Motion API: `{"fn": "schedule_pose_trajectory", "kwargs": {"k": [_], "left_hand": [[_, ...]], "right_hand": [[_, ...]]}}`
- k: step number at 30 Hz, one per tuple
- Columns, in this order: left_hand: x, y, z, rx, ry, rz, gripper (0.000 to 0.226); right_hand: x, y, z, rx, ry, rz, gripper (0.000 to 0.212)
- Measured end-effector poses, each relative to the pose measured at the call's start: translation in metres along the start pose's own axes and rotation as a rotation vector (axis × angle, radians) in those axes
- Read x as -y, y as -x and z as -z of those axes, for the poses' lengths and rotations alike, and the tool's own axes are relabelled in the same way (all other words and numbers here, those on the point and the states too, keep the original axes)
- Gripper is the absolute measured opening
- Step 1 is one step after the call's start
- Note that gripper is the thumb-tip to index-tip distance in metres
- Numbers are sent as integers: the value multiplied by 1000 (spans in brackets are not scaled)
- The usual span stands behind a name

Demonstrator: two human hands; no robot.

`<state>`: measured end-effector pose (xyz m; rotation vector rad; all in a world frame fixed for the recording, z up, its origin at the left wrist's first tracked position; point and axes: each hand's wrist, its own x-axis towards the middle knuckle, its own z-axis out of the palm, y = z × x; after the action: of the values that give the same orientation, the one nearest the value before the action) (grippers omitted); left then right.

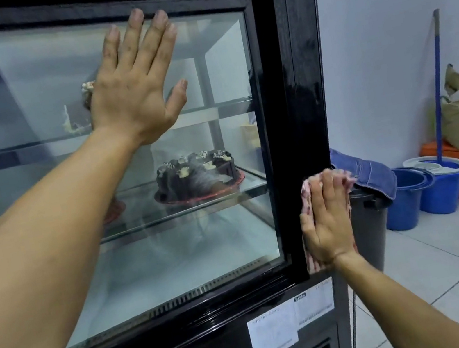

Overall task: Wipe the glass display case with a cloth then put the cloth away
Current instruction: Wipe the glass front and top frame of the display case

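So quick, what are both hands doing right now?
Left hand: open, flat on the glass, holding nothing.
Right hand: open, flat, pressing the cloth against the black frame.

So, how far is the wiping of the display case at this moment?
Mid-job, by the look of it. The right hand presses the cloth flat on the black frame at the case's right edge, so wiping is in hand. The left hand lies open on the glass. Whether the glass is already clean I cannot tell; reflections hide it. Putting the cloth away is left.
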<state>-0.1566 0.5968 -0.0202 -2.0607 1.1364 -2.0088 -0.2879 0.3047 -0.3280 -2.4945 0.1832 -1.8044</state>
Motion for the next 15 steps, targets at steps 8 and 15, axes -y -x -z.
{"fn": "schedule_pose_trajectory", "kwargs": {"k": [8, 15], "left_hand": [[2, 1, -5, -29, -21, 2, 75], [3, 2, -6, -24, -8, 5, 75]], "right_hand": [[3, 8, -4, 1, 49, -48, 69], [6, 120, -29, 146, 61, -201, 69]]}}
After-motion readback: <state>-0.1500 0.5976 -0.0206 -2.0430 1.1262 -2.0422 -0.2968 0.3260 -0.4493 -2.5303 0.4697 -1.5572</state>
